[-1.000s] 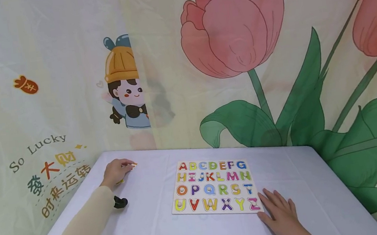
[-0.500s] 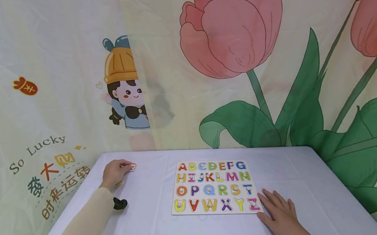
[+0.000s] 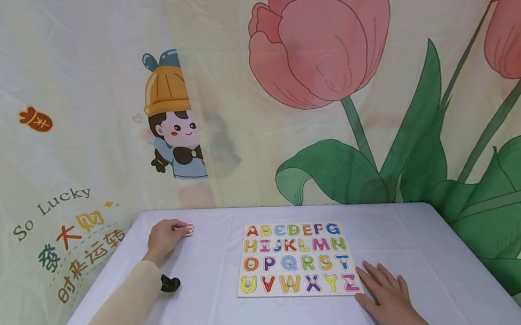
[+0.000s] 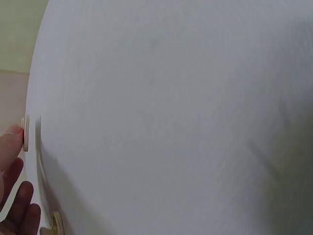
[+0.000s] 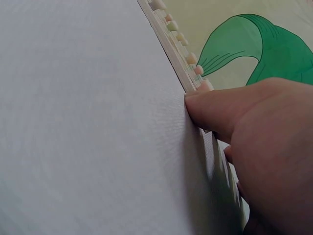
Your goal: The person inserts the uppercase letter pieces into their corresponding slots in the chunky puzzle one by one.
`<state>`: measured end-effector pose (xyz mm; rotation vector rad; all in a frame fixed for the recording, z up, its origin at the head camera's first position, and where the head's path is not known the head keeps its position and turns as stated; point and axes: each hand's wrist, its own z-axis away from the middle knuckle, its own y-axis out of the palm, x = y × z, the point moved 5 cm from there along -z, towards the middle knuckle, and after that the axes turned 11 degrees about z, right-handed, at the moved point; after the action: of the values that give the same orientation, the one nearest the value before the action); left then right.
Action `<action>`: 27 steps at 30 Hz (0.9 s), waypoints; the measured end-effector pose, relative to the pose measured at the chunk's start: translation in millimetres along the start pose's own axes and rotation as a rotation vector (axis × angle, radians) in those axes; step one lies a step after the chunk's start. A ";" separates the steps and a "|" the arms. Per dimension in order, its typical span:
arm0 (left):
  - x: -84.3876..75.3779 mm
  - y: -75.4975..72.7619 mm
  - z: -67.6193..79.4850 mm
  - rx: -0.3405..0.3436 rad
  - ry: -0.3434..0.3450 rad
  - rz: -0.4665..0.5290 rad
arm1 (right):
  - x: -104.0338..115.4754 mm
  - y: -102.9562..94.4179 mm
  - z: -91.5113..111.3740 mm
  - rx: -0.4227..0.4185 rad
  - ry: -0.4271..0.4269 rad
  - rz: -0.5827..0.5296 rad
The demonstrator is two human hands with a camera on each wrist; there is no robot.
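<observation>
My left hand [image 3: 163, 240] is at the table's far left. Its thumb and fingers pinch a small flat wooden piece [image 3: 190, 229], pale with an orange edge; the left wrist view shows this thin piece [image 4: 25, 133] edge-on, its kind hidden. Another wooden piece [image 4: 58, 223] lies on the cloth below the hand, mostly covered in the head view. At mid-table lies an alphabet peg puzzle board [image 3: 295, 259] with coloured letters A to Z. My right hand [image 3: 386, 295] rests by the board's near right corner, fingers extended, its thumb [image 5: 210, 107] touching the edge.
A white cloth covers the table [image 3: 210, 318]. Beside the left wrist is a black object [image 3: 170, 284]. A printed curtain [image 3: 232, 80] with tulips and a cartoon figure hangs behind the table's far edge.
My left hand has shifted slightly to the right, the small wooden piece still pinched in it. The right hand and the puzzle board stay where they were.
</observation>
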<state>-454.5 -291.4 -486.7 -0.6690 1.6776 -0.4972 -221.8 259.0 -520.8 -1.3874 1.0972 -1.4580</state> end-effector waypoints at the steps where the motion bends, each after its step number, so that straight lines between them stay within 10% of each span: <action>1: -2.0 2.9 -0.3 -0.003 0.005 0.001 | -0.2 0.3 0.0 -0.001 0.001 0.000; 27: -110.5 117.0 16.3 0.046 0.057 0.115 | -1.9 2.0 -0.6 0.007 0.002 -0.003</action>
<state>-442.8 -130.0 -485.2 -0.5265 1.7424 -0.4752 -222.3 260.3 -523.2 -1.3836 1.0905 -1.4646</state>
